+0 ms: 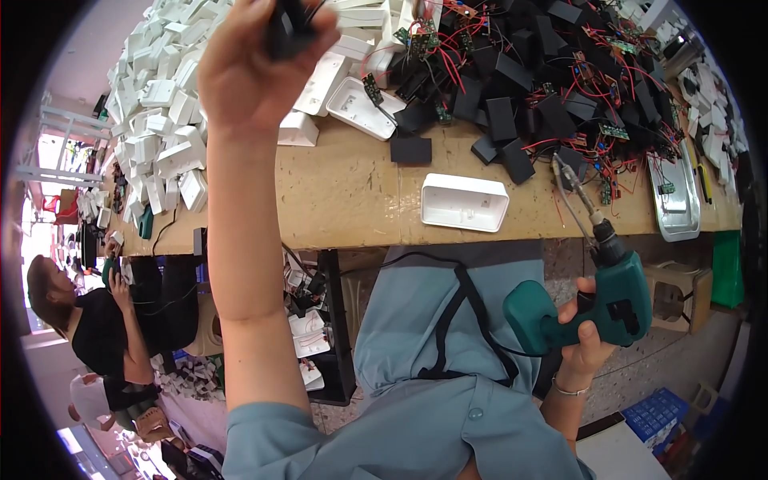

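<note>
My right hand [590, 336] grips a green soldering gun [626, 296] in front of the table edge. Its metal tip with a thin feed tube points up toward the pile of black boxes [512, 76]. Raised at the top left, my left hand [252, 76] has its fingers around a small black box [288, 30], somewhat blurred and partly cut off by the picture's upper edge. A white plastic case [464, 203] lies hollow side up near the front edge, between my arms. Green circuit boards [614, 130] with red wires are scattered among the black boxes.
White cases [164, 96] are heaped at the left of the table [344, 192]. A metal tray [678, 200] stands at the right edge, near a yellow-and-black pen-like tool [703, 182]. A cord runs across my lap. Another person [100, 320] works at the left; a stool [680, 292] stands right.
</note>
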### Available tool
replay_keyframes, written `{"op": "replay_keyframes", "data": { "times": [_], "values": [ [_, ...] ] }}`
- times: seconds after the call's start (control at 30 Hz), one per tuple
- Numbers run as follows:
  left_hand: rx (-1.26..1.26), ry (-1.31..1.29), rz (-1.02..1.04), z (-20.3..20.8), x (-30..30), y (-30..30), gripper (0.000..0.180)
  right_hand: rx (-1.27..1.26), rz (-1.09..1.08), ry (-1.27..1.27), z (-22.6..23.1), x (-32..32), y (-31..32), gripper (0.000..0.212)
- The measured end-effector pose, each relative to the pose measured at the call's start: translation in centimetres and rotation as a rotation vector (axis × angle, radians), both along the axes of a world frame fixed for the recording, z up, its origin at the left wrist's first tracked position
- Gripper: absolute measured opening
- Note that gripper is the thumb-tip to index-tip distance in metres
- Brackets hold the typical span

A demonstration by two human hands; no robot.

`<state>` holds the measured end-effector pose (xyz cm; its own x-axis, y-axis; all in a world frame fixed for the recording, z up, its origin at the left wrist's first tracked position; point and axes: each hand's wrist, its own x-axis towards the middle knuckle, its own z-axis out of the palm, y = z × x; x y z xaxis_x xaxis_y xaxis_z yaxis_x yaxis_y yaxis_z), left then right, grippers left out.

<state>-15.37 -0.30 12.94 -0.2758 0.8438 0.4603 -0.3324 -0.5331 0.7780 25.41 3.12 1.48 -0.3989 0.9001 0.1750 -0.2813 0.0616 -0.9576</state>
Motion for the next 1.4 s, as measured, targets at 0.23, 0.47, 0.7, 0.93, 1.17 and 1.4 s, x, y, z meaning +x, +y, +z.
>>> {"op": "replay_keyframes", "data": {
  "times": [0.23, 0.47, 0.7, 0.93, 1.17, 1.4],
  "values": [
    [-0.564, -0.007, 0.151, -8.9, -1.0, -9.7, 0.016, -0.005, 0.068, 0.044, -0.4, 0.0, 0.5, 0.063],
    [-0.969, 0.508, 0.441, -10.2, -1.2, -11.9, 0.022, 0.013, 0.118, 0.065, -0.7, -0.9, 0.1, 0.065],
    [-0.735, 1.229, 0.809, -8.9, 2.1, -9.7, 0.034, 0.001, 0.15, 0.04, -0.4, -1.4, -0.5, 0.065],
    [-0.694, 1.376, 0.709, -9.9, 5.4, -5.8, 0.041, -0.017, 0.174, 0.021, -0.2, -2.1, -0.9, 0.066],
    [-0.665, 1.485, 0.53, -10.4, 5.9, -5.5, 0.015, -0.133, 0.271, 0.105, -0.9, -3.6, -0.4, 0.07],
    [-0.491, 1.798, 0.549, -10.8, 6.1, -5.3, 0.009, -0.27, 0.36, 0.228, -1.4, -6.1, 0.5, 0.073]
  ]
}}
